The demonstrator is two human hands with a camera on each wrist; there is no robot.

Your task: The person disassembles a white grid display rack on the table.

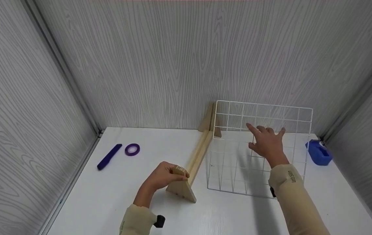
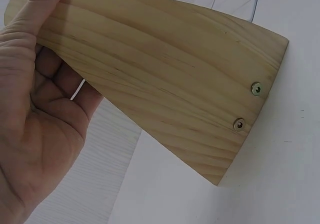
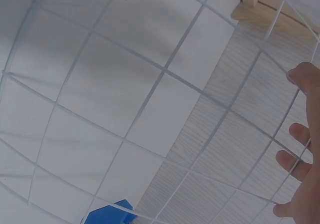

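Two hands working: left hand [image 1: 163,176] is gripping the near triangular end of the wooden stand [image 1: 186,182], fingers curled over its top, mid-table. Right hand [image 1: 267,143] is pressing spread, straight fingers vs. the upright white wire grid [image 1: 261,114], just right of the stand.

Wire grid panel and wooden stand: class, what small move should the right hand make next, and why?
Probably close its fingers on the wire grid panel and ease it toward the wooden stand. The right hand lies spread against the grid with straight fingers, so it has no grip yet. The left hand already holds the stand's near triangular foot, steadying it.
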